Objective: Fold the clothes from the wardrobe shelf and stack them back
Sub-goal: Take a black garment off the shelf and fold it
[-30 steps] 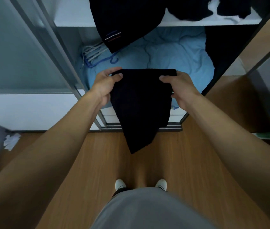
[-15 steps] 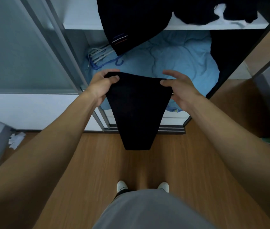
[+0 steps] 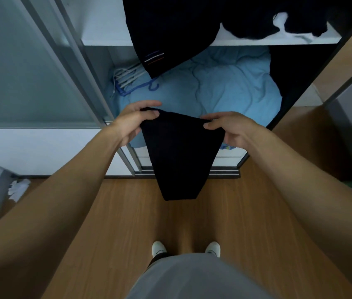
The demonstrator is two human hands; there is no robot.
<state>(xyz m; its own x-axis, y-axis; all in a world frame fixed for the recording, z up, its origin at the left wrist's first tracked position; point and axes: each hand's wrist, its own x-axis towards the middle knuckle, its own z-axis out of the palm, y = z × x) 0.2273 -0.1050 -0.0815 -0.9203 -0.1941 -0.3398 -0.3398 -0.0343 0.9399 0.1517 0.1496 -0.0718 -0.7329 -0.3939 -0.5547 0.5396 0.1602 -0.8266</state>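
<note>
Floor: brown wooden floor (image 3: pixel 257 212), with two white shoes (image 3: pixel 158 248) at the bottom.
Hands: left hand (image 3: pixel 132 124) and right hand (image 3: pixel 233 130) are apart, each pinching a top corner of the small black folded cloth (image 3: pixel 181 158).
Cloth: it hangs down between the hands, in the air in front of the open wardrobe.
Low part: puffy light blue blanket (image 3: pixel 224 87), with white and blue plastic hangers (image 3: pixel 127 76) on its left.
Shelf: white wardrobe shelf (image 3: pixel 257 41) up top holds messy dark clothes (image 3: pixel 170 29); one hangs over the edge.
</note>
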